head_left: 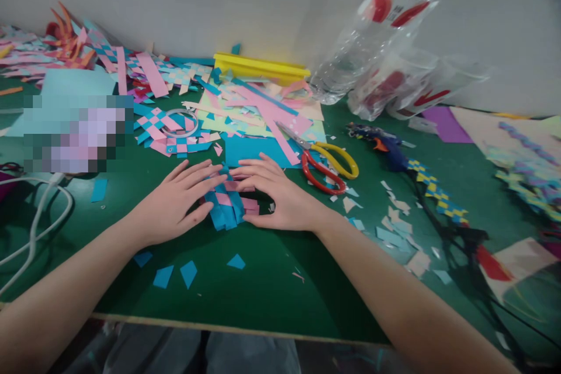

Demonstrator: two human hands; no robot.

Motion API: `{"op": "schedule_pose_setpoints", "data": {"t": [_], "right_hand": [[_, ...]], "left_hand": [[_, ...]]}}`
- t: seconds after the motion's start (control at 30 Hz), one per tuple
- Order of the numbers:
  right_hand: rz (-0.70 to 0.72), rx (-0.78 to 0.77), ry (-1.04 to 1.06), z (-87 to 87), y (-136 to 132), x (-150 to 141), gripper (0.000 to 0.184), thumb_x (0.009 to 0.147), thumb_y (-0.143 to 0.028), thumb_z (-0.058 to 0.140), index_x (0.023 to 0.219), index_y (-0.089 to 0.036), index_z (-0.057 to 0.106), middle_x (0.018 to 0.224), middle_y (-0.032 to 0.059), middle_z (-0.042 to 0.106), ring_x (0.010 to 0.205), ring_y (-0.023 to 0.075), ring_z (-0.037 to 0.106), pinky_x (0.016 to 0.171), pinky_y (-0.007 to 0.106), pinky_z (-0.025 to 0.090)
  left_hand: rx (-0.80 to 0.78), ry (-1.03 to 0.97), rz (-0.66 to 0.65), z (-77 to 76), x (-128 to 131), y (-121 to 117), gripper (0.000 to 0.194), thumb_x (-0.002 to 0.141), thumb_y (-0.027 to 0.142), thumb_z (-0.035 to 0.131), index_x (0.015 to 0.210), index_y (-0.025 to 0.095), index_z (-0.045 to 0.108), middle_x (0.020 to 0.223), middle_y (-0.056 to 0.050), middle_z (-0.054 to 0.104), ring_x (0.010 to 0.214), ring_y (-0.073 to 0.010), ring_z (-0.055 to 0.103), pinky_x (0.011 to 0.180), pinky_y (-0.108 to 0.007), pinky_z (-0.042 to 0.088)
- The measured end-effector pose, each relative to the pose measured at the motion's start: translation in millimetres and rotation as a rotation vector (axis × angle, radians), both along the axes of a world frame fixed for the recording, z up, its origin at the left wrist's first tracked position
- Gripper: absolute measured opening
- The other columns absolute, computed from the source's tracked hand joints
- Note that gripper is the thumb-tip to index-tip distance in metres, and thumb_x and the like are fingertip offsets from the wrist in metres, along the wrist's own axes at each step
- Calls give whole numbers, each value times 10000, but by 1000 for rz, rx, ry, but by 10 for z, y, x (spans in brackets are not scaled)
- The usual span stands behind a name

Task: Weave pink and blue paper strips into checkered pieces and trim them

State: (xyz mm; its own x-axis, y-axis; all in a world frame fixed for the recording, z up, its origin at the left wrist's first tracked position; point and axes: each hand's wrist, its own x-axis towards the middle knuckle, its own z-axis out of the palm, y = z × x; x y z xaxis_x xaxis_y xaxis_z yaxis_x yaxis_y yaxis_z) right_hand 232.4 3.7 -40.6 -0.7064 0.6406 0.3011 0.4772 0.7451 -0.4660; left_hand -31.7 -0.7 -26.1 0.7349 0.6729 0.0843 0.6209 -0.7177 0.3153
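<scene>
Scraps of blue paper [163,276] lie nearest us, low in the frame, on the green tabletop [280,304]. At the middle, our left hand [186,201] and right hand [274,193] touch the woven paper [225,210] from both sides; we can't tell if either grip pinches it. We seem to be tidying the weave, so the next move likely calls for soft, even pushes. It looks blue with pink squares, and pink ends poke out on its right. Farther off, right of middle, lie scissors [326,169].
</scene>
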Motion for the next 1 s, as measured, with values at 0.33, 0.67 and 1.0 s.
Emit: {"op": "schedule_pose_setpoints", "data": {"t": [0.33,0.67,1.0], "right_hand": [[5,-77,-29,41,10,30,435,824,-246,612,1251,-252,529,1385,77,555,1391,254,397,1190,601,137],[-28,4,12,-1,12,28,408,827,-224,579,1233,-243,545,1366,85,570,1339,234,471,1192,562,207],[-17,30,12,-33,28,24,338,899,-259,556,1235,-232,570,1294,75,636,1242,228,562,1101,491,419]], "left_hand": [[6,42,-55,-32,-4,8,500,970,510,423,1421,297,458,1525,-41,406,1434,-248,314,1199,-509,145],[1,-3,-86,2,-55,10,658,904,562,525,1472,271,363,1552,-69,355,1426,-269,323,1195,-494,206],[20,-89,-44,-2,-130,25,474,912,372,561,1368,260,493,1446,-85,488,1305,-270,476,1070,-439,423]]}}
